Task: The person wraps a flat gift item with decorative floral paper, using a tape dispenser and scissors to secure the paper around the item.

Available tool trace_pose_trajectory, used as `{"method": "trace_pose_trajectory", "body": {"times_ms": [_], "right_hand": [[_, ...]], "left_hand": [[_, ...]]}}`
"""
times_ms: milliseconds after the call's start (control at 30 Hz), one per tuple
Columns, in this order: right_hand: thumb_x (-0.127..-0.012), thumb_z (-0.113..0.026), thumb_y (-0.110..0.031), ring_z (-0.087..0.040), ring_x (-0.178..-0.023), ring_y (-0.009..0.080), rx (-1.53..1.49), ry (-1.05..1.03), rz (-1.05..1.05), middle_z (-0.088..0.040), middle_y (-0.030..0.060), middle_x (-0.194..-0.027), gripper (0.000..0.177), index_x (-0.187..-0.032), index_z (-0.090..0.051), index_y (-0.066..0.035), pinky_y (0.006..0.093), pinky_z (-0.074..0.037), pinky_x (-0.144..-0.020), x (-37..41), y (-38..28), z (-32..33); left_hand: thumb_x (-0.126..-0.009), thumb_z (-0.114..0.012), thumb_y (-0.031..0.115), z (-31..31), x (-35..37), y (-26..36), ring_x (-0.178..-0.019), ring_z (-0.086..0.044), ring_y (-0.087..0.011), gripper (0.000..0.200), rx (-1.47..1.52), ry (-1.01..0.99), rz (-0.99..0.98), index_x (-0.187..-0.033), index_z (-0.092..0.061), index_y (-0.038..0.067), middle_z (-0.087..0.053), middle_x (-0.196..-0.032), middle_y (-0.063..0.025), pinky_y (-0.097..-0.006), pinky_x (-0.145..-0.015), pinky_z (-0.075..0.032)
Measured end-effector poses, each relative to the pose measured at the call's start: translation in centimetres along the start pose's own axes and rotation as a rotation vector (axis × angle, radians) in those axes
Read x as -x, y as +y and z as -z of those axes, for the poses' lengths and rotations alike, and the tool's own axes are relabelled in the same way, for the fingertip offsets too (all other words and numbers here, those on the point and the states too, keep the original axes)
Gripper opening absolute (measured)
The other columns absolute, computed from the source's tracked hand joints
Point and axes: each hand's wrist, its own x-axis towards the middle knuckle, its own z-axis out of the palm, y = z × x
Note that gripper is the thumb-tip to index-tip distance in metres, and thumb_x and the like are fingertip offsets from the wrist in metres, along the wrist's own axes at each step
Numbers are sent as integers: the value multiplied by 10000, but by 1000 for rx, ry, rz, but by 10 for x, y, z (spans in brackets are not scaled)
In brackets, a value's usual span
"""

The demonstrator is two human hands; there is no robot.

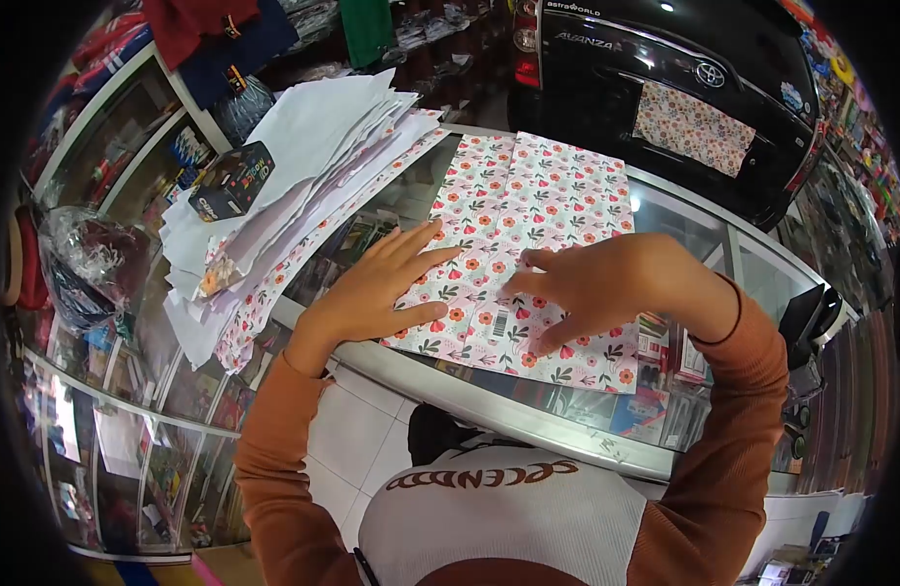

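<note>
My left hand (pixel 384 285) flat, fingers spread, and right hand (pixel 606 288), fingers curled, press the floral wrapping paper (pixel 528 195) on the glass counter (pixel 686 232); uneven pressure could slide the sheet over the smooth glass

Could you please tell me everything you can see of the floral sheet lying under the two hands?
The floral sheet looks like thin wrapping paper, pale with small red and orange flowers and dark leaves. It lies flat on the glass counter, creased from folding, with a barcode near its front edge. The left hand rests flat on its near left part; the right hand presses it with spread fingers.
</note>
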Motion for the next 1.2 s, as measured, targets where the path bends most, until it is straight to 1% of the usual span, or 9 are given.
{"method": "trace_pose_trajectory", "body": {"times_ms": [367, 467, 567, 667, 800, 900, 1000, 1133, 1200], "right_hand": [[-888, -609, -418, -578, -1100, 331, -48, -19, -46, -427, 157, -1329, 656, -1422, -375, -118, 451, -478, -894, 1, -9, 0], [-869, -614, -357, -672, -901, 272, -59, 116, 26, -487, 147, -1250, 548, -1338, -490, -102, 442, -517, -791, -5, 1, -10], [-885, -600, -351, -669, -913, 280, -9, 208, 74, -512, 136, -1226, 485, -1290, -530, -92, 439, -511, -810, -10, 8, -7], [-897, -581, -371, -628, -1027, 295, -164, 159, 92, -538, 132, -1213, 452, -1246, -557, -84, 447, -494, -850, -26, 31, 11], [-940, -505, -461, -447, -1286, 327, 77, 706, -75, -447, 153, -1398, 580, -1367, -430, -76, 535, -383, -1019, -67, 76, -5], [-945, -416, -566, -250, -1420, 339, 144, 860, -211, -315, 151, -1512, 695, -1441, -349, -83, 641, -234, -1087, -97, 98, -23], [-949, -384, -586, -120, -1467, 297, -57, 709, -264, -242, 121, -1557, 721, -1496, -255, -134, 650, -102, -1122, -99, 100, -27], [-923, -425, -604, -237, -1425, 314, -38, 711, -227, -300, 114, -1534, 725, -1461, -348, -124, 603, -231, -1058, -96, 102, -19], [-887, -464, -632, -308, -1372, 332, -21, 759, -199, -340, 124, -1508, 721, -1390, -437, -117, 560, -265, -1022, -98, 108, -16]], "left_hand": [[-844, -618, 514, 8, 3, 9, -1461, -138, -342, 746, 109, 120, -81, -1445, -383, 139, -230, -1554, -184, -562, -1155, -58], [-880, -577, 503, 12, 0, 6, -1459, -143, -345, 704, 37, -11, -49, -1446, -379, 134, -227, -1555, -182, -575, -1150, -15], [-922, -488, 522, 16, -9, 21, -1454, -158, -356, 669, 55, -46, -67, -1450, -371, 127, -230, -1551, -192, -581, -1146, -14], [-931, -458, 529, 5, -13, 25, -1441, -175, -387, 669, -5, -87, -110, -1460, -362, 130, -226, -1544, -210, -581, -1146, -48], [-941, -432, 527, -1, -12, 23, -1428, -179, -419, 663, -66, -120, -123, -1467, -354, 132, -221, -1542, -220, -573, -1147, -68], [-948, -411, 536, -2, -12, 22, -1421, -196, -417, 656, -69, -106, -126, -1465, -360, 136, -239, -1536, -220, -552, -1150, -83], [-950, -402, 541, 2, -15, 21, -1399, -243, -420, 652, -81, -104, -141, -1458, -370, 134, -264, -1527, -215, -534, -1143, -130], [-966, -453, 431, 25, -46, 7, -1354, -347, -351, 552, 76, -152, -16, -1409, -422, 103, -363, -1472, -202, -455, -1117, -232], [-969, -467, 397, 36, -74, -3, -1371, -330, -337, 566, -23, -130, 23, -1402, -397, 40, -370, -1460, -212, -451, -1145, -199]]}}
